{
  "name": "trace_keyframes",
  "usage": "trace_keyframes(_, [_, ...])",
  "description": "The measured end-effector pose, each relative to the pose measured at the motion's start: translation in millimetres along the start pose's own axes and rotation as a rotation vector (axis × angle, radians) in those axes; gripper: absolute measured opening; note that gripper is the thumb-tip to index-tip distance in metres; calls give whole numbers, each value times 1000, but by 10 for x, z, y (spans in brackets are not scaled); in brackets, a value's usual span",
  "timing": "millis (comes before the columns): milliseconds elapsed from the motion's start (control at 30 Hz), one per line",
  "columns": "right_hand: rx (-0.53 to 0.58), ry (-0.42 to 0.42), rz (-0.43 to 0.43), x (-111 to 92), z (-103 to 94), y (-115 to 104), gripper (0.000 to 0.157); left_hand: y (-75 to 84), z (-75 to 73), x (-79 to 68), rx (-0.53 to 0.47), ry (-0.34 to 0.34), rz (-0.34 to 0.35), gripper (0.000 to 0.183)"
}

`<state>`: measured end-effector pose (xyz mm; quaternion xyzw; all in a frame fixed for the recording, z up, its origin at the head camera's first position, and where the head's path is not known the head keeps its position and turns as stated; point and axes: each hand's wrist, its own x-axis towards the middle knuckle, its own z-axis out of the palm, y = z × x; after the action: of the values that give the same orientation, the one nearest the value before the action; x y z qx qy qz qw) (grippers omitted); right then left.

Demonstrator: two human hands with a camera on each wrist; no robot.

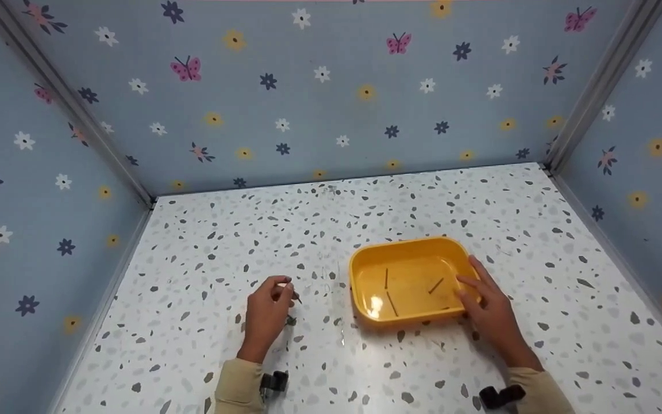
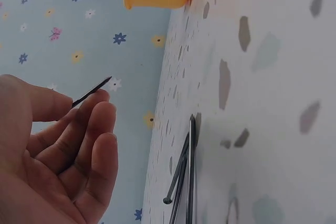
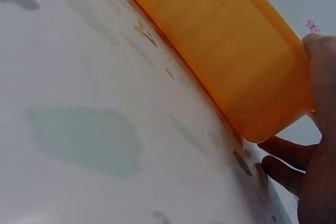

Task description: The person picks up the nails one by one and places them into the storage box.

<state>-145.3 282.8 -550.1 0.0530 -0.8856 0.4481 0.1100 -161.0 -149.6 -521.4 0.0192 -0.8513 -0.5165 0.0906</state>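
Note:
My left hand (image 1: 269, 313) pinches a dark nail (image 2: 92, 92) between thumb and fingers, its pointed end sticking out past the fingertips. Below that hand, several more nails (image 2: 191, 169) lie in a small bunch on the table. A yellow plastic tray (image 1: 408, 247) stands to the right, with several nails (image 1: 435, 285) scattered over its floor. At the tray's right side, my right hand (image 1: 495, 316) grips the wall: some fingers reach over the rim, while others stay outside, low along the wall in the right wrist view.
The white speckled table (image 1: 239, 230) extends around the tray and both hands. Blue panels (image 1: 331, 86) printed with flowers and butterflies wall it in at the back, left and right. A black wrist device (image 1: 273, 380) sits at each sleeve.

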Motion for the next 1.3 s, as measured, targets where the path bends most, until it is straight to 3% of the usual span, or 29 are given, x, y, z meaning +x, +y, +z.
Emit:
trace_keyframes(433, [-28,-12,25,17,-4,-24,39,190,138,28,-71,-53,39,13])
trace_keyframes(733, [-28,-16,29,17,-8,-43,40,271,196,41,-152,-110,15,12])
trace_keyframes(1067, [6,2,-1,4,0,-22,37,452,391,62,-220,-146,21,15])
trace_keyframes(1300, [2,-5,5,-4,-6,-22,38,627,520,68,-251,-208,34,11])
